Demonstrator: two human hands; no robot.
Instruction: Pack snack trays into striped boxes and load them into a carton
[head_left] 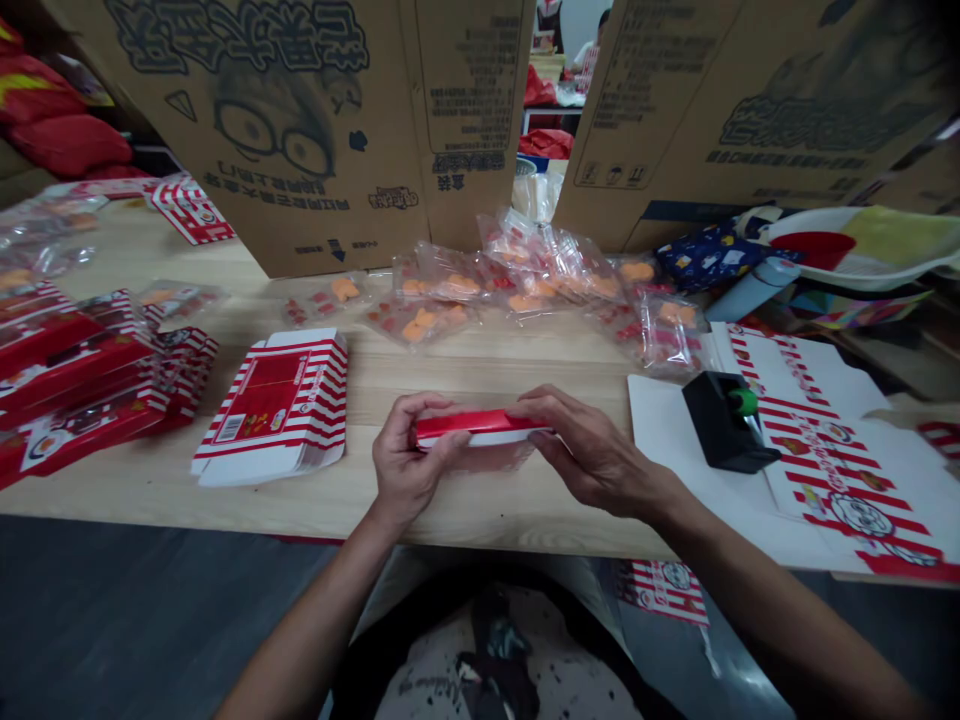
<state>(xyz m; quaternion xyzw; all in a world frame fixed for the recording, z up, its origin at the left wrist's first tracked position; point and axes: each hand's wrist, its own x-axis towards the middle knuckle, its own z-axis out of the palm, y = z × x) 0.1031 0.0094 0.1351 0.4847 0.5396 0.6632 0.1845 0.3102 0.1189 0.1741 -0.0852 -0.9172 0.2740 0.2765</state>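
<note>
My left hand point(409, 458) and my right hand point(592, 448) grip the two ends of a narrow red-and-white carton point(476, 428), held low over the wooden table point(465, 510). The carton lies on its side, with a glossy red face upward. Left of my left hand lies a stack of flat red-and-white striped cartons point(274, 408). Beyond my right hand, a black tape dispenser point(726, 422) with a green roll core stands on a white sheet point(660, 440).
Folded red cartons point(75, 370) are heaped at the left table edge. Clear bags of orange pieces point(480, 285) lie along the back, before upright cardboard sheets point(315, 130). A printed striped carton blank point(847, 480) lies at right. A white basin point(862, 245) sits far right.
</note>
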